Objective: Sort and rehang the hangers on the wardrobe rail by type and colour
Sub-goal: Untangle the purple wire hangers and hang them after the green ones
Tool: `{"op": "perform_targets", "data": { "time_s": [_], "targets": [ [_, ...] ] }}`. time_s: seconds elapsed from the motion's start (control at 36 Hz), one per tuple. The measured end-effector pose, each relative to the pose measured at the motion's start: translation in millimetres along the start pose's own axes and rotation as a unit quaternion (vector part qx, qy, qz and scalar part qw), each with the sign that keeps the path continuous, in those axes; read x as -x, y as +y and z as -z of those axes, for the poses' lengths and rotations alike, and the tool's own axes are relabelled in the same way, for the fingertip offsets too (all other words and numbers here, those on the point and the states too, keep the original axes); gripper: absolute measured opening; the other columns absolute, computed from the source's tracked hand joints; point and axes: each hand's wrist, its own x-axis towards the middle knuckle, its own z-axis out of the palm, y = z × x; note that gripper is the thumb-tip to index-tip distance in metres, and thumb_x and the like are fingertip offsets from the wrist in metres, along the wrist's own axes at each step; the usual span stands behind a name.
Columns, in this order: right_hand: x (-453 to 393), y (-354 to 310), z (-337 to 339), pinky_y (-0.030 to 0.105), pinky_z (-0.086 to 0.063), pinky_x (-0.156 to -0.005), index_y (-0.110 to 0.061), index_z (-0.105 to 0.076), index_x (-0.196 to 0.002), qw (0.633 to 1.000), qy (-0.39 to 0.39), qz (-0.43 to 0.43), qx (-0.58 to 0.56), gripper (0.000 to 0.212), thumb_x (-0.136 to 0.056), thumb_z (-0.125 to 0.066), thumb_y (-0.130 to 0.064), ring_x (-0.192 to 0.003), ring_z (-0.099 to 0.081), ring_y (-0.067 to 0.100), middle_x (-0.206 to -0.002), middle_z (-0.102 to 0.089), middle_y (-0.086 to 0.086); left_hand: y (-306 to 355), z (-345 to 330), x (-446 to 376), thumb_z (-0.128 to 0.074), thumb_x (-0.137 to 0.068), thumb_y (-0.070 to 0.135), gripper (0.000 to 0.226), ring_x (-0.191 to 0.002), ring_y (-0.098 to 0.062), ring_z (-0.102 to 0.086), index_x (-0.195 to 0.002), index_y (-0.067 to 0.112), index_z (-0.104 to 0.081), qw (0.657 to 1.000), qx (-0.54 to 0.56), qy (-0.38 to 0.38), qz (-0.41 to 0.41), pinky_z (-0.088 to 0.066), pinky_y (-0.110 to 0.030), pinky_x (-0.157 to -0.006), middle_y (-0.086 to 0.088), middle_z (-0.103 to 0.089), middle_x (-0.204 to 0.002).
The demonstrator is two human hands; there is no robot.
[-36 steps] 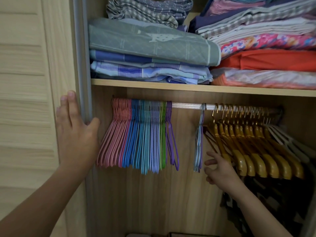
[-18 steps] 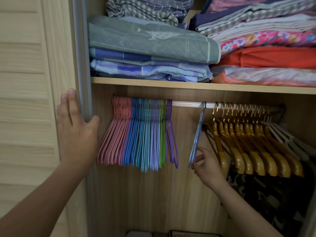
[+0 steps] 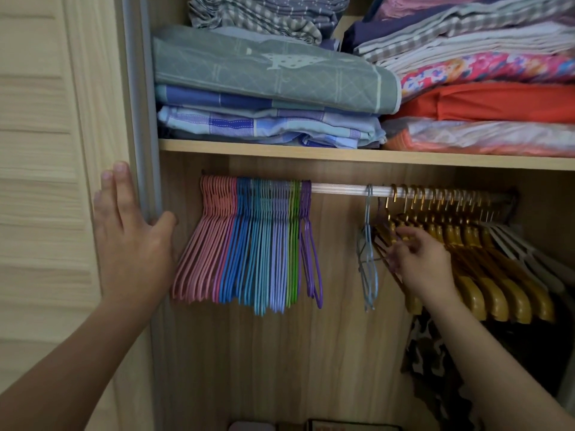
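Observation:
A white rail (image 3: 336,189) runs under the shelf. At its left end hangs a tight bunch of thin hangers, grouped pink (image 3: 208,241), blue (image 3: 242,244), lilac, green (image 3: 293,244) and purple (image 3: 311,256). A light-blue thin hanger (image 3: 368,244) hangs alone further right. Beyond it hang several yellow wooden hangers (image 3: 485,284) with gold hooks, then white hangers (image 3: 529,253). My left hand (image 3: 130,244) lies flat on the wardrobe's side frame, thumb round its edge. My right hand (image 3: 420,262) reaches with spread fingers into the front wooden hangers, where a dim purple hook hangs.
The shelf (image 3: 311,150) above the rail carries stacks of folded bedding (image 3: 273,73). A slatted door (image 3: 37,181) stands at the left. A camouflage-patterned garment (image 3: 435,368) hangs under the wooden hangers. Small boxes sit on the wardrobe floor (image 3: 311,426).
My right hand let go of the light-blue hanger's lower end and rose to the front of the wooden hangers. The light-blue hanger swung back to hang straight. My left hand stayed put.

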Motion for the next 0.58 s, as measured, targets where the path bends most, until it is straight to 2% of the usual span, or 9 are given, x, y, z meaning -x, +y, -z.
{"op": "perform_targets", "data": {
  "time_s": [0.14,0.22,0.33,0.39,0.42,0.44,0.47,0.5,0.58],
  "targets": [
    [-4.8,13.0,4.8,0.041,-0.063,-0.066,-0.018,-0.067,-0.117,0.999,-0.004,-0.031,0.028,0.021,-0.103,-0.051,-0.017,-0.071,-0.069,0.018,-0.084,-0.069,0.0,-1.5,-1.7,1.3,-0.06,-0.089,-0.007,0.009,-0.149,-0.06,-0.013,-0.09,-0.003,-0.068,1.0,-0.004,-0.004,-0.006,-0.02,-0.067,-0.119,-0.041,-0.011,-0.16],
    [13.7,31.2,6.0,0.048,-0.062,-0.063,-0.019,-0.068,-0.105,0.997,-0.039,-0.067,0.028,0.015,-0.102,-0.053,-0.017,-0.064,-0.07,0.023,-0.08,-0.07,0.004,-2.3,-2.3,2.2,-0.055,-0.094,-0.003,0.012,-0.148,-0.061,-0.015,-0.091,-0.002,-0.066,1.0,-0.016,-0.002,-0.009,-0.018,-0.066,-0.121,-0.042,-0.013,-0.16],
    [47.0,56.4,6.0,0.056,-0.061,-0.063,-0.019,-0.066,-0.093,0.992,-0.073,-0.104,-0.02,0.022,-0.102,-0.05,-0.006,-0.059,-0.066,0.033,-0.075,-0.068,0.012,-0.7,-1.5,2.7,-0.047,-0.104,0.008,0.022,-0.146,-0.062,-0.021,-0.092,0.0,-0.064,1.0,-0.018,0.012,-0.005,-0.022,-0.064,-0.12,-0.043,-0.02,-0.157],
    [72.4,72.1,6.1,0.054,-0.061,-0.064,-0.018,-0.066,-0.091,0.987,-0.091,-0.126,-0.034,0.025,-0.101,-0.049,-0.003,-0.056,-0.063,0.031,-0.074,-0.067,0.014,4.3,-0.7,17.8,-0.051,-0.106,0.013,0.021,-0.145,-0.061,-0.023,-0.096,0.0,-0.065,1.0,-0.006,0.006,-0.005,-0.025,-0.064,-0.119,-0.044,-0.022,-0.156],
    [85.5,79.9,6.2,0.052,-0.06,-0.064,-0.017,-0.068,-0.091,0.986,-0.097,-0.133,-0.035,0.025,-0.101,-0.049,-0.003,-0.055,-0.062,0.028,-0.073,-0.068,0.012,8.8,0.3,28.8,-0.055,-0.104,0.013,0.017,-0.146,-0.061,-0.022,-0.104,0.0,-0.065,1.0,0.013,-0.002,0.009,-0.025,-0.065,-0.119,-0.044,-0.021,-0.156],
    [100.1,88.1,5.6,0.049,-0.059,-0.063,-0.015,-0.069,-0.093,0.984,-0.103,-0.141,-0.033,0.024,-0.1,-0.05,-0.003,-0.054,-0.062,0.024,-0.072,-0.068,0.01,15.0,3.2,42.9,-0.058,-0.101,0.012,0.021,-0.147,-0.06,-0.021,-0.118,-0.001,-0.061,0.997,0.044,-0.022,0.051,-0.024,-0.066,-0.119,-0.043,-0.021,-0.157],
    [116.1,98.8,4.1,0.045,-0.058,-0.061,-0.014,-0.07,-0.095,0.982,-0.11,-0.152,-0.03,0.024,-0.1,-0.05,-0.002,-0.052,-0.061,0.02,-0.071,-0.067,0.008,21.9,6.1,60.4,-0.06,-0.097,0.009,0.037,-0.148,-0.058,-0.02,-0.132,0.0,-0.054,0.99,0.086,-0.049,0.098,-0.022,-0.066,-0.12,-0.041,-0.02,-0.158],
    [134.2,108.1,2.4,0.042,-0.056,-0.059,-0.015,-0.07,-0.094,0.978,-0.122,-0.166,-0.024,0.024,-0.1,-0.05,-0.002,-0.05,-0.059,0.017,-0.07,-0.067,0.007,30.0,10.4,82.5,-0.059,-0.094,0.007,0.045,-0.149,-0.055,-0.019,-0.138,0.001,-0.048,0.982,0.119,-0.069,0.127,-0.02,-0.064,-0.122,-0.039,-0.019,-0.16],
    [193.2,134.2,-7.6,0.039,-0.052,-0.056,-0.017,-0.07,-0.093,0.961,-0.187,-0.205,-0.005,0.026,-0.101,-0.049,-0.003,-0.047,-0.057,0.014,-0.064,-0.065,0.002,59.3,22.1,174.8,-0.053,-0.081,-0.002,0.043,-0.15,-0.05,-0.022,-0.125,-0.002,-0.055,0.975,0.125,-0.124,0.135,-0.019,-0.049,-0.125,-0.037,-0.019,-0.16]
  ]
}}
